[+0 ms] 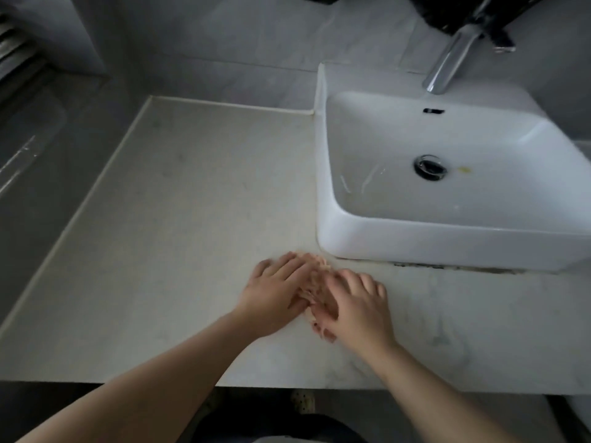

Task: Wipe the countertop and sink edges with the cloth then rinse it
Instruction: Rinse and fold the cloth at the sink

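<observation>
A small pale pink cloth (316,284) lies bunched on the white marble countertop (179,238), just in front of the near left corner of the white vessel sink (345,238). My left hand (275,295) presses flat on the cloth's left side, fingers spread. My right hand (358,305) presses on its right side, fingers also spread. Both hands cover most of the cloth; only a strip between them and a bit near my right thumb shows.
A chrome faucet (447,62) stands behind the basin, over the drain (430,167). A raised white lip (80,215) borders the counter's left and back. The counter's front edge (287,390) runs below my forearms. Dark grime lines the sink's base (454,266).
</observation>
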{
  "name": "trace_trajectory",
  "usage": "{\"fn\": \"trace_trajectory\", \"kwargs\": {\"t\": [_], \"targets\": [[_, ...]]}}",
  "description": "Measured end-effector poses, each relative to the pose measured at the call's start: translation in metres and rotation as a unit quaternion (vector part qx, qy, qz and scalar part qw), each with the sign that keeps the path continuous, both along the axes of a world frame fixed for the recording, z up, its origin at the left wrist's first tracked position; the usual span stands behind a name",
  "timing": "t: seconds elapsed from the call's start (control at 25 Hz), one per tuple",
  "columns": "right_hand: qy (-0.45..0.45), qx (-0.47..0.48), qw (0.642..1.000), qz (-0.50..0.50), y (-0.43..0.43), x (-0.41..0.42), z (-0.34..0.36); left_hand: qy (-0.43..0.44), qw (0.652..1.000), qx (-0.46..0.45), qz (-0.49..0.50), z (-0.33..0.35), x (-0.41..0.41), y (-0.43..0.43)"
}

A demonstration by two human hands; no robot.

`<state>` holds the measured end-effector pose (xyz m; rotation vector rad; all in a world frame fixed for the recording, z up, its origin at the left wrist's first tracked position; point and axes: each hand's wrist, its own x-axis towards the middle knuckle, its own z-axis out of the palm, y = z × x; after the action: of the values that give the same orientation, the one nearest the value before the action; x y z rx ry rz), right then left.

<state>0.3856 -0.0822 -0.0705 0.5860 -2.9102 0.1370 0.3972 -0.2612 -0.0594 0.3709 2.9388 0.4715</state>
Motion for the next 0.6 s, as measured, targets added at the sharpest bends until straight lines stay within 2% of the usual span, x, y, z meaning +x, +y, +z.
{"fn": "trace_trajectory", "kwargs": {"t": [0.16,0.28,0.32,0.4,0.48,0.6], "targets": [[-0.053,-0.014,0.998,0.013,0.002,-0.021,0.007,0.0,0.993,-0.1,0.056,0.009,-0.022,0.028],[-0.076,-0.03,0.997,0.017,0.005,-0.033,0.021,-0.006,0.993,-0.088,0.078,0.017,-0.032,0.044],[-0.103,-0.047,0.993,0.015,0.008,-0.036,0.03,-0.015,0.995,-0.054,0.088,0.025,-0.033,0.045],[-0.163,-0.134,0.977,0.018,0.015,-0.041,0.052,-0.035,0.988,0.08,0.129,0.049,-0.034,0.042],[-0.166,-0.25,0.953,0.034,0.02,-0.047,0.083,-0.033,0.957,0.232,0.17,0.084,-0.035,0.041],[-0.143,-0.431,0.891,0.016,0.021,-0.07,0.128,0.072,0.905,0.36,0.215,0.128,-0.053,0.053]]}}
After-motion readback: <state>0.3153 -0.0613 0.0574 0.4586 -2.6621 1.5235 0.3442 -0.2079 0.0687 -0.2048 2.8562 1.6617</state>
